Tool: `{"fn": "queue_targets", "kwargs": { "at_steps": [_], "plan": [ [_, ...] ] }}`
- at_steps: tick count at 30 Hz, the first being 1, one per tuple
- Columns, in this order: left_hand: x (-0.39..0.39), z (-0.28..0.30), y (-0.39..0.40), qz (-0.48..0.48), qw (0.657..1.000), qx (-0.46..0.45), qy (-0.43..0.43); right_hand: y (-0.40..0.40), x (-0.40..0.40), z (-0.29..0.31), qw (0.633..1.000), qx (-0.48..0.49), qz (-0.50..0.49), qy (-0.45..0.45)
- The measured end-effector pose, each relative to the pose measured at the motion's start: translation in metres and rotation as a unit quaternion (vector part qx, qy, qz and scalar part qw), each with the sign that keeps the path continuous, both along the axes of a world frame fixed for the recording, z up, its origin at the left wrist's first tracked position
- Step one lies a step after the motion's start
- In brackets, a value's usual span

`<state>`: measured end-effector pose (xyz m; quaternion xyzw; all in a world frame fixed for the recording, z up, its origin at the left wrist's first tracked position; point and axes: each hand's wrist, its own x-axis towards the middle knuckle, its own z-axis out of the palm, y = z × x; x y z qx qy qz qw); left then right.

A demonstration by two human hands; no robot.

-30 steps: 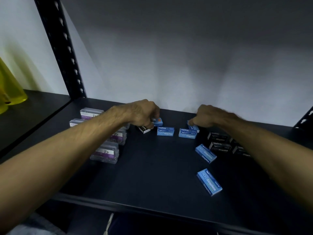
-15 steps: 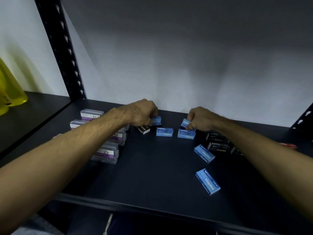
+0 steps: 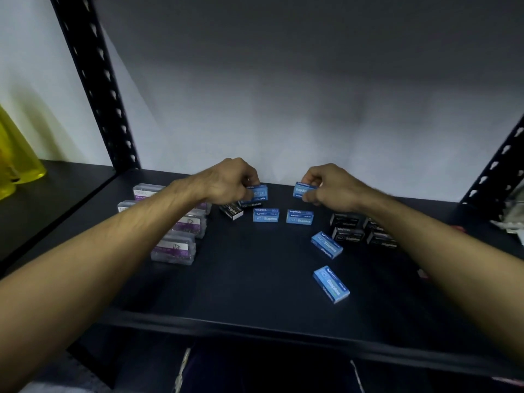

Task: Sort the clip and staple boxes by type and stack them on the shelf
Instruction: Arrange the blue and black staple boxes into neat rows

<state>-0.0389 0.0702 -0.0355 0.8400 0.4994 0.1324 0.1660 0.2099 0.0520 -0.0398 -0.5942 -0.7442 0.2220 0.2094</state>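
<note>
Dark shelf [image 3: 255, 293] under a grey wall: left hand [image 3: 226, 181] pinches one blue staple box [image 3: 259, 191], right hand [image 3: 326, 185] another [image 3: 303, 189]; two more blue boxes [image 3: 265, 215] lie just below them.

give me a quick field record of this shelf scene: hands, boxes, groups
left hand: holds a blue staple box
right hand: holds another blue box
blue boxes lying loose: four, e.g.
black staple boxes: grouped on the right
lone black box: under the left hand
clear clip boxes: grouped on the left
shelf: dark
</note>
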Motion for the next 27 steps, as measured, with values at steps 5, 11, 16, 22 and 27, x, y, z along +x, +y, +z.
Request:
{"fn": "queue_targets", "kwargs": {
  "at_steps": [5, 11, 16, 22, 27],
  "plan": [
    [0.010, 0.002, -0.029, -0.017, 1.000, -0.016, -0.017, -0.036, -0.001, 0.007, 1.000, -0.009, 0.019, -0.007],
    [0.017, -0.015, -0.058, -0.033, 0.999, -0.005, 0.036, -0.072, -0.003, -0.003, 0.998, -0.033, 0.027, -0.046],
    [0.017, -0.032, -0.070, -0.040, 0.997, 0.000, 0.068, -0.086, -0.009, -0.021, 0.995, -0.043, 0.047, -0.080],
    [0.019, -0.039, -0.076, -0.033, 0.997, -0.008, 0.074, -0.088, -0.012, -0.033, 0.994, -0.032, 0.044, -0.091],
    [0.019, -0.040, -0.077, -0.039, 0.997, -0.010, 0.072, -0.086, -0.015, -0.034, 0.997, -0.011, 0.035, -0.067]
  ]
}}
